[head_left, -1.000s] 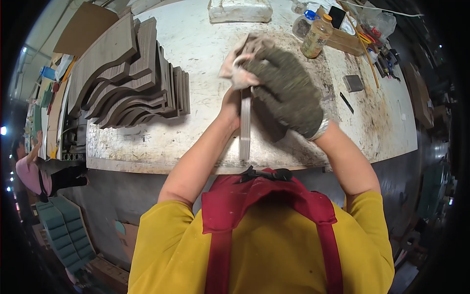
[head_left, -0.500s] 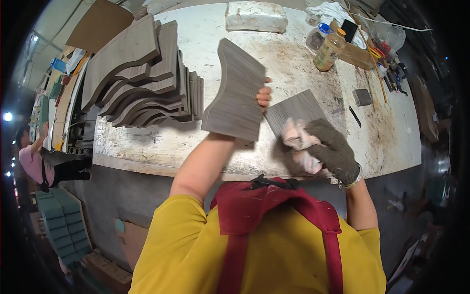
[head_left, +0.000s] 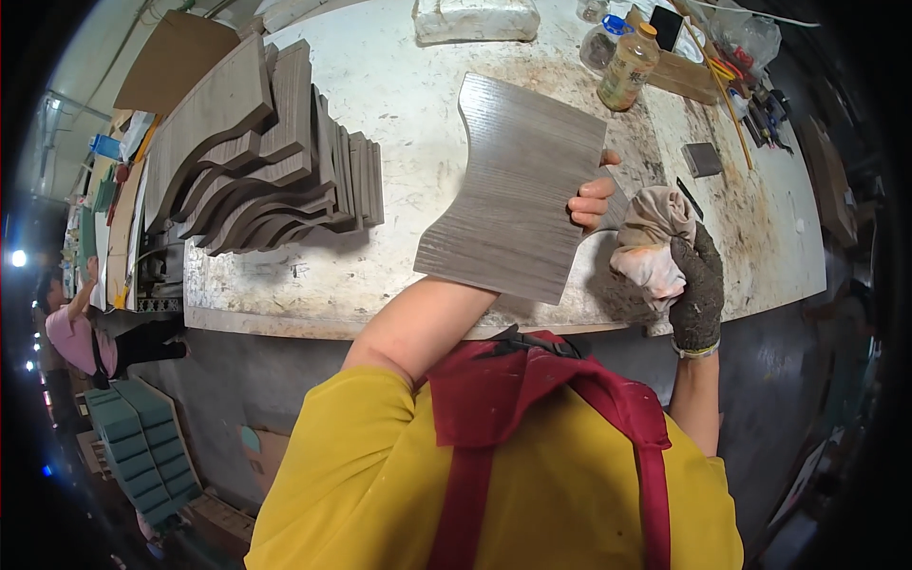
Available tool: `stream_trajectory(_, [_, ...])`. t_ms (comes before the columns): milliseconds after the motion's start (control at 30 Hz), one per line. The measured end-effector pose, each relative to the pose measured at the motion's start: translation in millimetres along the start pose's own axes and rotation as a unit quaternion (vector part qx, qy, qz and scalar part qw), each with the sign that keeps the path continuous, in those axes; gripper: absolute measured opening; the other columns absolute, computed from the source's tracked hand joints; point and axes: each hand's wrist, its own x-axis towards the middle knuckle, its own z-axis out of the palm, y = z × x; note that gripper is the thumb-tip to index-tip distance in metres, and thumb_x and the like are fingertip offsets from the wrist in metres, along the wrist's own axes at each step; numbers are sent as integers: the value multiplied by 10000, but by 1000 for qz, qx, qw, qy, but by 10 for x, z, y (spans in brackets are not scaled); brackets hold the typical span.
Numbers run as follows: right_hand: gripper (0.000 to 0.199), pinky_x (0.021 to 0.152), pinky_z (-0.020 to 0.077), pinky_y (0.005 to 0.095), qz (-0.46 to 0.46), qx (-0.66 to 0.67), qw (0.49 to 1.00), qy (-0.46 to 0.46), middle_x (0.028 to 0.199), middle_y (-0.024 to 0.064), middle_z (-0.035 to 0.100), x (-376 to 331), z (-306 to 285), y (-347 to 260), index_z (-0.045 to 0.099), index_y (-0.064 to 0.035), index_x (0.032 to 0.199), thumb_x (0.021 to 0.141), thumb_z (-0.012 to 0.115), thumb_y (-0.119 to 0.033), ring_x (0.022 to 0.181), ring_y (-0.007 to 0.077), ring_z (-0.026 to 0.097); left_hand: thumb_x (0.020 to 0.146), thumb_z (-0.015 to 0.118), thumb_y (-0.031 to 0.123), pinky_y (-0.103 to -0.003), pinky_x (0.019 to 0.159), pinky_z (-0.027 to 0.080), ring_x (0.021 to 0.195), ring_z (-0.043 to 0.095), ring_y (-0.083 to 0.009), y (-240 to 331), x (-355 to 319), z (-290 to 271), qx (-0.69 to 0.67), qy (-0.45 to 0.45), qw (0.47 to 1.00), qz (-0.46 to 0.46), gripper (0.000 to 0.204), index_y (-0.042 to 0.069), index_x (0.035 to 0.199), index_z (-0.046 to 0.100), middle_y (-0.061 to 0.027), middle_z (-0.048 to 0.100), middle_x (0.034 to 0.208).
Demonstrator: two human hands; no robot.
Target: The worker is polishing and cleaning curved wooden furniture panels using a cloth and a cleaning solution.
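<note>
My bare left hand (head_left: pixel 591 201) grips the right edge of a grey wood-grain panel (head_left: pixel 518 185) with one curved side. It tilts that panel's broad face up above the table, its forearm passing beneath. In my right hand (head_left: pixel 698 294), which wears a dark glove, is a crumpled, stained cloth rag (head_left: pixel 655 242). The rag is just right of the panel, apart from it. Behind my left fingers shows a bit of another grey board (head_left: pixel 616 201), mostly hidden. To the left stands a stack of similar curved panels (head_left: pixel 252 157), several of them leaning together.
The white worktable (head_left: pixel 418 104) is scuffed and stained. At its back are a wrapped white block (head_left: pixel 475 21), a bottle with an orange cap (head_left: pixel 629 71) and a jar with a blue lid (head_left: pixel 600 46). A small grey block (head_left: pixel 703 160) lies at right. Another person (head_left: pixel 81 332) stands far left.
My left hand has swung the panel to the right and turned its face more upward, covering most of the other board. My right hand has moved right with the rag.
</note>
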Motion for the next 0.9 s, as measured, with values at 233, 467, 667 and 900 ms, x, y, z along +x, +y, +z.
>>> stream_trajectory(233, [663,979,446,452,-136,-406,903,-20,1359,205,550,-129,-743,162,595,-55,1318,768,759,-386,1175,371,546,1044,385,306,-350,770,470,810,554,-236,1328,17,-293,740,252,588,207,447,-40,1294,518,-137,551,980])
stream_trajectory(467, [647,1038,442,437,-146,-434,889,2,1423,220,504,-126,-977,534,585,-62,1329,777,783,-337,1250,401,526,1009,466,474,-487,805,470,906,605,-469,2334,181,-579,909,360,141,157,523,-8,982,667,-283,654,941])
stream_trajectory(667, [397,992,467,367,-99,-252,963,-5,1271,138,604,-65,-1207,468,618,-83,1262,923,670,-282,1155,255,593,956,558,433,-499,814,489,943,618,-433,2259,374,-623,910,415,17,-2,412,51,1016,702,-253,665,1011])
stream_trajectory(900, [585,764,584,506,274,295,916,-2,1169,185,664,323,-1464,336,568,-26,1310,926,605,-466,915,311,702,937,631,189,-425,900,492,1021,636,-377,844,-89,-478,894,289,303,160,337,-2,1215,614,-201,660,1117])
